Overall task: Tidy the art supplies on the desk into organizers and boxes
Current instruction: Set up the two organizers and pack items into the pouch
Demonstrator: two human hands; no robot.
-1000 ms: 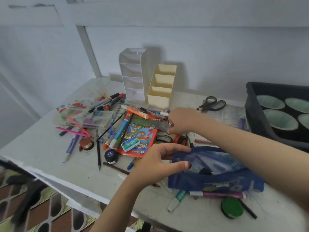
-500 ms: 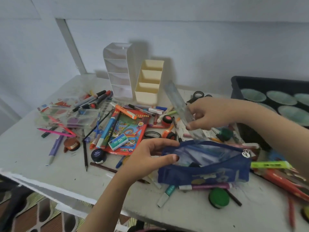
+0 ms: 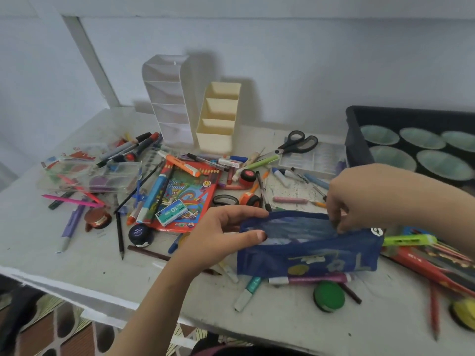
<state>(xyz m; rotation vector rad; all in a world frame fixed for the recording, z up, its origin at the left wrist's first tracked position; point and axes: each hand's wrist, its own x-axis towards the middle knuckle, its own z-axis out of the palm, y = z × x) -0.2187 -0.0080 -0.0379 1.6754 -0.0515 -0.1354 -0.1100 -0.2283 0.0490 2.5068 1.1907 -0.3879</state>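
The blue pouch (image 3: 308,255) lay on the desk (image 3: 77,265), near the front edge and right of centre; its mouth faced up and was spread open.

The left hand (image 3: 221,237) grasped the left end of the mouth; the index finger lay along the far rim and the thumb pressed on the near rim, which kept the two rims apart.

The right hand (image 3: 359,199) was positioned over the right end of the mouth; its fingertips (image 3: 336,226) were curled downward and touched the far rim. Whether this hand gripped the fabric or an item inside the pouch could not be determined.

A purple marker (image 3: 308,279) lay just in front of the pouch, along its lower edge; a teal marker (image 3: 248,294) and a green lid (image 3: 329,296) lay nearer the front edge.

A red pencil box (image 3: 191,188) lay left of the pouch, with a staple box (image 3: 171,211) resting on it; loose pens and markers were scattered around both.

A white organizer (image 3: 167,98) and a cream organizer (image 3: 218,116) stood upright side by side at the rear of the desk, against the wall; black scissors (image 3: 295,143) lay to their right.

A dark bin (image 3: 357,140) occupied the rear right corner; it held pale green cups (image 3: 380,134).
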